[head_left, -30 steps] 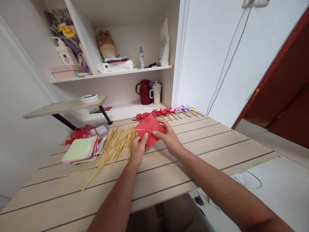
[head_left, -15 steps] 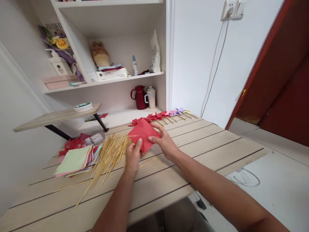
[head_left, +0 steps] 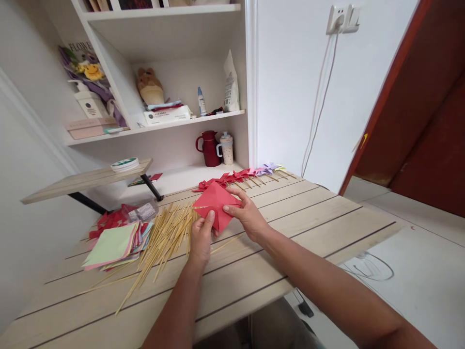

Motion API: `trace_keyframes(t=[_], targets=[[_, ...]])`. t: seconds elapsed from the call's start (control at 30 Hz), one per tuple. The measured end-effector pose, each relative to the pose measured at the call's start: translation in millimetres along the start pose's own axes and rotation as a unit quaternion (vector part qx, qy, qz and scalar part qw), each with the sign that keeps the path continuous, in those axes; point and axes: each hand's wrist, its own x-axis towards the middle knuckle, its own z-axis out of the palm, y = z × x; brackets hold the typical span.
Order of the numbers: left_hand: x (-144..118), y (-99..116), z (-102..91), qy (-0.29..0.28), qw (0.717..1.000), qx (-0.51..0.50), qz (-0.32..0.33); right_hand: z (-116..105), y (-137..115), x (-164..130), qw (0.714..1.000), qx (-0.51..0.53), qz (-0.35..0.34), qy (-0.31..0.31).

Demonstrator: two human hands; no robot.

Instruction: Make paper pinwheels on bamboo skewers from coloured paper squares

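The red paper (head_left: 215,204), a thin square sheet turned like a diamond and creased across the middle, is held just above the counter (head_left: 290,228), its corners pointing away, toward the person, and to either side. It lies between the two hands: the left hand (head_left: 201,237) comes up from below and pinches the near left edge between thumb and fingers (head_left: 208,220), while the right hand (head_left: 248,215) reaches in from the right, its fingers pressed flat along the right corner with the thumb hidden beneath. Both hands touch it; the right one covers more of the sheet. Just left of the paper a loose heap of thin, pale wooden sticks (head_left: 165,237) fans across the counter's grooved light-wood boards, and beyond them sits a stack of coloured paper squares (head_left: 112,240), pale green on top. Behind the paper, near the counter's far edge, a row of folded pinwheels (head_left: 247,173) in red, pink and lilac lies on sticks.
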Motion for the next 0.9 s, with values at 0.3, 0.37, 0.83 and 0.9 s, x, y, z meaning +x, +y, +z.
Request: trace_keyframes(t=[0.3, 0.37, 0.83, 0.9], targets=[[-3.5, 4.8, 2.4, -0.066, 0.998, -0.019, -0.002, -11.9, -1.3, 13.7, 0.997, 0.010, -0.037, 0.067], [-2.2, 5.5, 2.3, -0.058, 0.997, -0.045, 0.015, -17.6, -8.6, 17.1, 0.996, -0.011, -0.044, 0.081], [-9.6, 21.3, 9.3, -0.117, 0.979, -0.156, -0.063, -29.3, -16.3, 12.3, 0.923, -0.359, -0.140, 0.020], [-11.2, 20.9, 9.3, -0.111, 0.980, -0.142, -0.079, -26.7, -16.2, 10.6, 0.918, -0.366, -0.152, 0.021]])
